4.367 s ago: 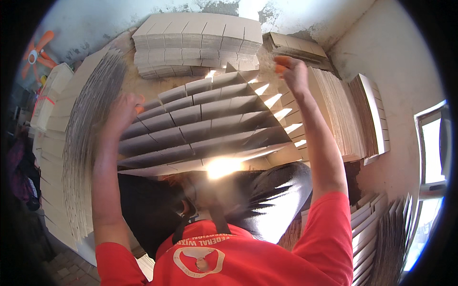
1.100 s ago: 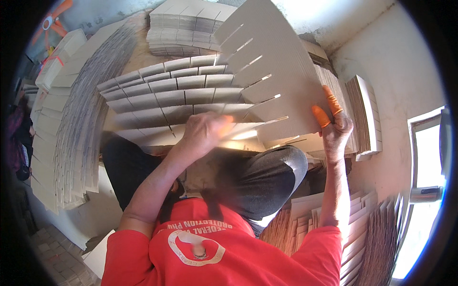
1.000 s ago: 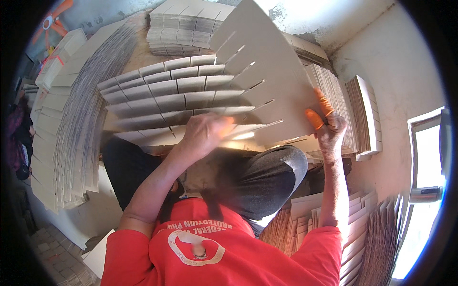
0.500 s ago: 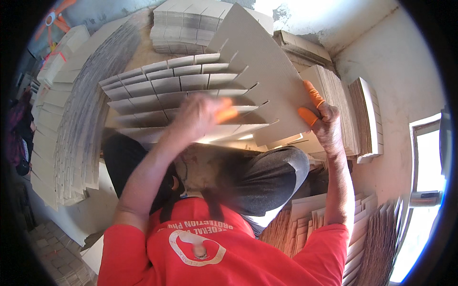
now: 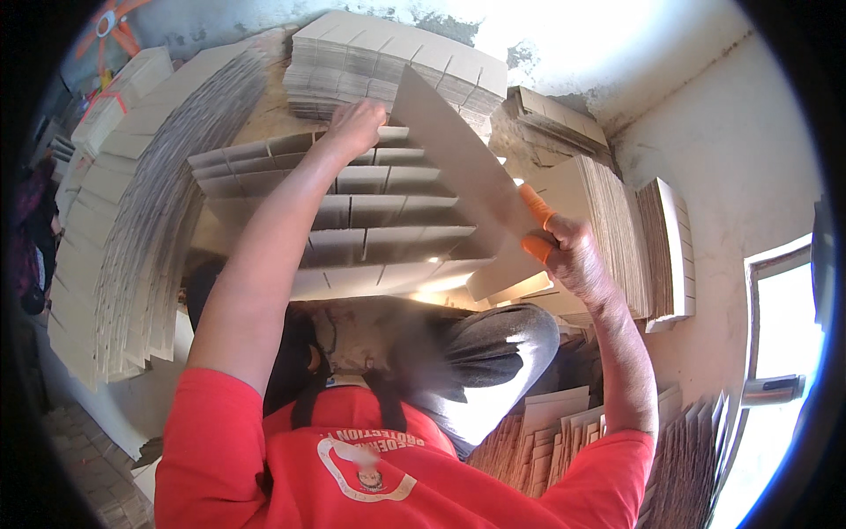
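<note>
In front of me stands a cardboard divider grid of several slotted strips in rows, crossed by other pieces. My left hand reaches over it to its farthest strip, fingers curled down at that strip's top edge; the fingertips are partly hidden. At the grid's right end, a flat cardboard sheet stands tilted on edge against the strip ends. My right hand, with orange finger covers on thumb and forefinger, grips this sheet by its right edge.
Behind the grid lies a stack of slotted cardboard. A long fanned row of cardboard runs along the left. On the right are a pile of sheets and an upright bundle. More strips stand beside my right elbow.
My left hand has moved from above the grid's middle to its far edge. My right hand has shifted left and slightly nearer, and the sheet has turned more edge-on against the strips.
</note>
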Tool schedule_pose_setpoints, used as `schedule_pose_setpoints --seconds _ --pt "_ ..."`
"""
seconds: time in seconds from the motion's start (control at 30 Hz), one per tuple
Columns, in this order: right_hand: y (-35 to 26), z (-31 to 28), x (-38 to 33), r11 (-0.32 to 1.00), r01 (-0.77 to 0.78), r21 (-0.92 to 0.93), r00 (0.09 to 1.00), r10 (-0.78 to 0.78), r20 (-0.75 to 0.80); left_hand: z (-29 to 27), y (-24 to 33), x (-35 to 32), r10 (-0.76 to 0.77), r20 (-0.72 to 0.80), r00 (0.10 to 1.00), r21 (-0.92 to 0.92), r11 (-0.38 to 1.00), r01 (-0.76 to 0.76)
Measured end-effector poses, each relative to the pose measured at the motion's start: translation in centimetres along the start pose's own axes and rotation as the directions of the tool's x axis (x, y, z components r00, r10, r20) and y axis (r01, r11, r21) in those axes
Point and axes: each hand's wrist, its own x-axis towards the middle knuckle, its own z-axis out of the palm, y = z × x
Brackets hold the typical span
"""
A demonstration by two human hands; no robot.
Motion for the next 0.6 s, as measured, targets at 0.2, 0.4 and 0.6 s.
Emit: schedule_pose_setpoints --seconds 0.2,0.4,0.6 --pt "-0.5 0.6 0.2 0.998 -0.023 -0.054 0.999 0.024 0.021 1.8 -0.4 0.1 -0.003 -0.175 0.985 -0.064 0.998 -0.008" --pt "-1.6 1.2 -1.5 0.989 -0.117 0.085 0.988 0.125 -0.089 1.9 -0.7 0.5 0.021 -0.195 0.981 -0.029 0.999 -0.027" --pt "-1.8 -0.1 -0.1 0.994 -0.099 -0.039 0.993 0.102 0.065 2.5 -1.0 0.2 0.048 -0.272 0.961 -0.029 0.998 -0.058"
